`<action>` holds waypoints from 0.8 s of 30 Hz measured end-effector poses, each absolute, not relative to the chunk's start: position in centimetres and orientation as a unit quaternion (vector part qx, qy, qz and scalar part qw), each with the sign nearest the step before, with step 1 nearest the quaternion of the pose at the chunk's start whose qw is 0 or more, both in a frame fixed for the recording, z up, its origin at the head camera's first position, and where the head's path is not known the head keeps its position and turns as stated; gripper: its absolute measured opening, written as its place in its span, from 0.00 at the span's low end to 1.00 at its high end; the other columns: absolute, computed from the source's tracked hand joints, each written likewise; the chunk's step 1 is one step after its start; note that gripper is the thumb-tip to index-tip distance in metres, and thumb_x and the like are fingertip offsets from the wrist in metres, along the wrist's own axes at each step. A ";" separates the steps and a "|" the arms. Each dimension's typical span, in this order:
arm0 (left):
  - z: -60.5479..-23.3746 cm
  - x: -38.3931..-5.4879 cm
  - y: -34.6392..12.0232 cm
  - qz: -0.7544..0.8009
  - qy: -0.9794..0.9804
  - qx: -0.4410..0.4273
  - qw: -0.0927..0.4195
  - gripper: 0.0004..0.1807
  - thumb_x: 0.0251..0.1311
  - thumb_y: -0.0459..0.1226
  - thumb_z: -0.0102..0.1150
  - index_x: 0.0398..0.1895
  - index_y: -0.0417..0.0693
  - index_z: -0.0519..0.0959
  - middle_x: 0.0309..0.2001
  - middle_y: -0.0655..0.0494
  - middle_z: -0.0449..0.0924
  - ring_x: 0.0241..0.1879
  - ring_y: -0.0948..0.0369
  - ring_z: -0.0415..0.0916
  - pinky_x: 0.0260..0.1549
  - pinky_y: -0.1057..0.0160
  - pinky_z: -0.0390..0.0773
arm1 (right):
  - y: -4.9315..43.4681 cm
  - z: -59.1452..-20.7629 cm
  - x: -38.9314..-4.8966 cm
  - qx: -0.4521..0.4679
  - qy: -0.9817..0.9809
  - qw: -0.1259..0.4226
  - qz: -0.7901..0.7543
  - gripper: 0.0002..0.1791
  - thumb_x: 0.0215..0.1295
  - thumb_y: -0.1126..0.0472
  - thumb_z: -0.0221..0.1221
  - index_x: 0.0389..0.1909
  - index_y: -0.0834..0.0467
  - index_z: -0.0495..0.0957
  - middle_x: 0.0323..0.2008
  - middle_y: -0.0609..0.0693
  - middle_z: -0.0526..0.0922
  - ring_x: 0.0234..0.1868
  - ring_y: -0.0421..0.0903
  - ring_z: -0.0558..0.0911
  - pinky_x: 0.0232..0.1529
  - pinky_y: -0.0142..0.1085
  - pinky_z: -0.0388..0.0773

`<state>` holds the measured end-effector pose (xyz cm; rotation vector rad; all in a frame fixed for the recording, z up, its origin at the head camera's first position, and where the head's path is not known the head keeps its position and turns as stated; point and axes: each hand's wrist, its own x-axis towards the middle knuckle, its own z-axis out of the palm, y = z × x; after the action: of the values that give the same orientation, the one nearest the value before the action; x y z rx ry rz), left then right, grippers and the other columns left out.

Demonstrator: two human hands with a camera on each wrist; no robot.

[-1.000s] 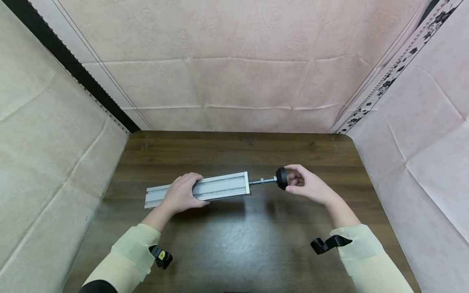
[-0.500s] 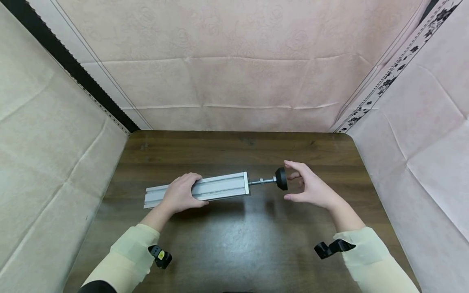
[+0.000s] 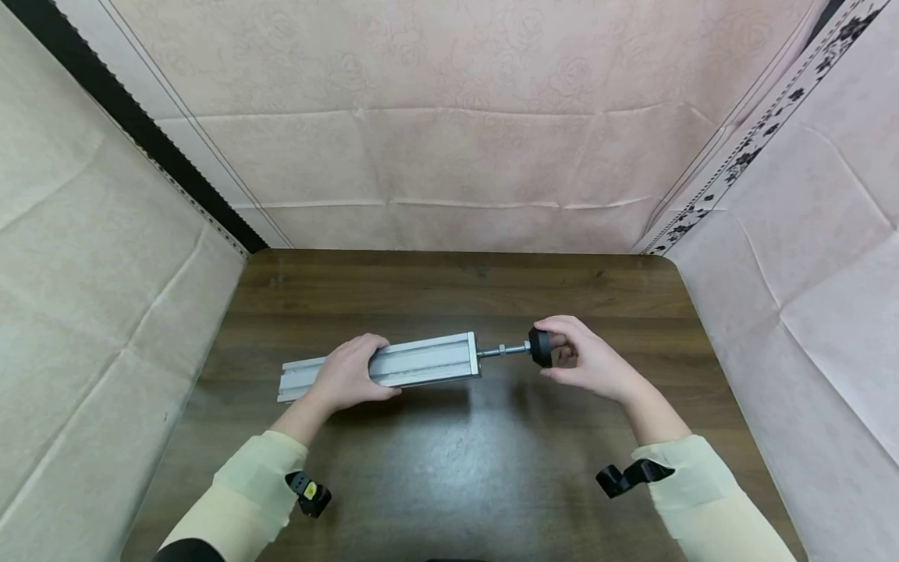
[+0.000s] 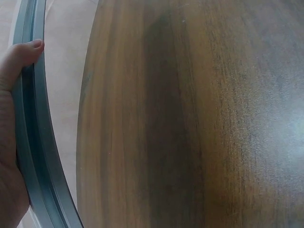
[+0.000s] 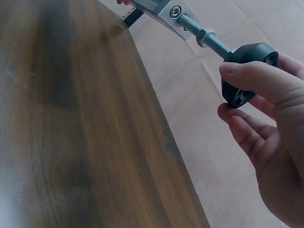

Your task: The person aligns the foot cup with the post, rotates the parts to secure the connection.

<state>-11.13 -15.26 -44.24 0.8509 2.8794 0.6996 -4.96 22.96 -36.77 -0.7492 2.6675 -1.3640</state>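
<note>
My left hand (image 3: 349,373) grips a silver aluminium profile (image 3: 435,357) from above, holding it raised over the table and slightly tilted. In the left wrist view, the thumb presses along the grooved side of the profile (image 4: 40,128). From its right end plate (image 5: 166,10) sticks a threaded rod (image 3: 502,350) carrying a hex nut (image 5: 205,38). At the rod's outer end sits a black levelling foot (image 3: 539,348), hollow and ribbed underneath. My right hand (image 3: 586,359) pinches this foot (image 5: 256,51) at its rim between thumb and fingers.
Below lies a brown wood-grain table (image 3: 449,476), with the shadows of hands and profile on it. Pale cloth (image 3: 449,156) hangs behind the far edge and along both sides. Each sleeve carries a black camera mount (image 3: 632,478).
Half a second ago the right hand's fingers were spread off the foot; they have come back in and pinch it again. The left hand and profile have hardly moved.
</note>
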 end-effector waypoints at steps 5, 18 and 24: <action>-44.3 -11.1 -15.3 0.226 0.933 0.277 0.034 0.40 0.35 0.57 0.72 0.51 0.45 0.73 0.48 0.53 0.76 0.44 0.56 0.74 0.46 0.51 0.72 | 23.8 -38.2 -5.6 -0.206 0.861 0.071 -0.460 0.38 0.48 0.75 0.67 0.62 0.64 0.63 0.49 0.60 0.69 0.31 0.47 0.77 0.30 0.37 0.76; -43.8 -10.9 -14.9 0.214 0.936 0.275 0.058 0.41 0.37 0.57 0.71 0.53 0.42 0.72 0.48 0.51 0.77 0.43 0.55 0.74 0.46 0.51 0.71 | 24.9 -39.8 -5.9 -0.159 0.821 0.131 -0.533 0.38 0.53 0.67 0.67 0.64 0.55 0.61 0.44 0.62 0.74 0.35 0.50 0.79 0.34 0.35 0.76; -43.6 -11.0 -14.8 0.205 0.935 0.285 0.046 0.41 0.36 0.57 0.70 0.52 0.42 0.73 0.48 0.50 0.77 0.45 0.55 0.73 0.49 0.51 0.70 | 25.0 -40.3 -6.0 -0.151 0.813 0.130 -0.546 0.36 0.53 0.68 0.66 0.63 0.58 0.62 0.48 0.65 0.68 0.34 0.49 0.80 0.34 0.35 0.77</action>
<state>-10.98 -14.82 -43.61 0.8685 2.8544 0.6263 -5.96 25.02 -40.31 -0.4381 2.3629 -1.5871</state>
